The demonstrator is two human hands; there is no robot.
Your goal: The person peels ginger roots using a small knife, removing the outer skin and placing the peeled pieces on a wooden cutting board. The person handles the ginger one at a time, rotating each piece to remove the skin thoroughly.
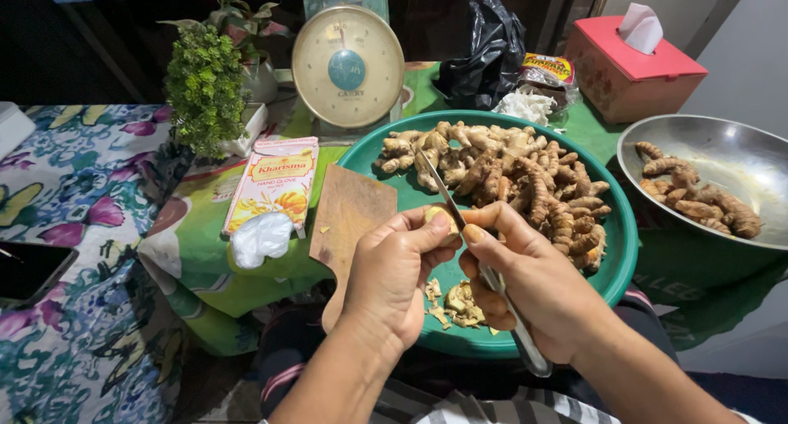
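nearest, left hand (392, 270) closed around a small root piece (438, 217), mostly hidden by fingers; right hand (533, 280) gripping a knife (447, 196), handle end half covered. below, peelings (460, 302) in green basin (624, 252); beyond, root pile (509, 174), scale (347, 63) cropped at top.

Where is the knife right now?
In the head view the knife is in the right hand, just right of centre, blade slanting up over the green tray beside the small root piece pinched by the left hand.
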